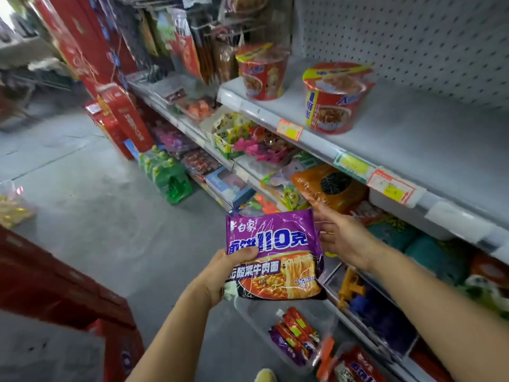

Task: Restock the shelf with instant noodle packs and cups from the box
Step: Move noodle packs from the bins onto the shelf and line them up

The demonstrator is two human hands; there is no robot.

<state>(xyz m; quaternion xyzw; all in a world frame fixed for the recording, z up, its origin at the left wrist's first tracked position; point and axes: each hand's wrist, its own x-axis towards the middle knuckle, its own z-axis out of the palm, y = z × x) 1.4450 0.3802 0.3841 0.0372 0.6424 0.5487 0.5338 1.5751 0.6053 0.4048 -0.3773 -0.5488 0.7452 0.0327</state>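
- The left hand [220, 274] is gripping a purple plastic instant noodle pack [278, 257] by its left edge, thumb lying across the front, holding it in the air in front of the lower shelves.
- The right hand [344, 238] is hanging just beside the pack's right edge with fingers loosely spread, holding nothing.
- Two red instant noodle cups with clear wrap, one at the back [261, 71] and one nearer [337, 97], are standing upright and apart on the grey metal top shelf [413, 139].
- An orange snack bag [329, 187] is lying on the shelf below.
- A red crate [55, 285] is sitting on the floor at the left.
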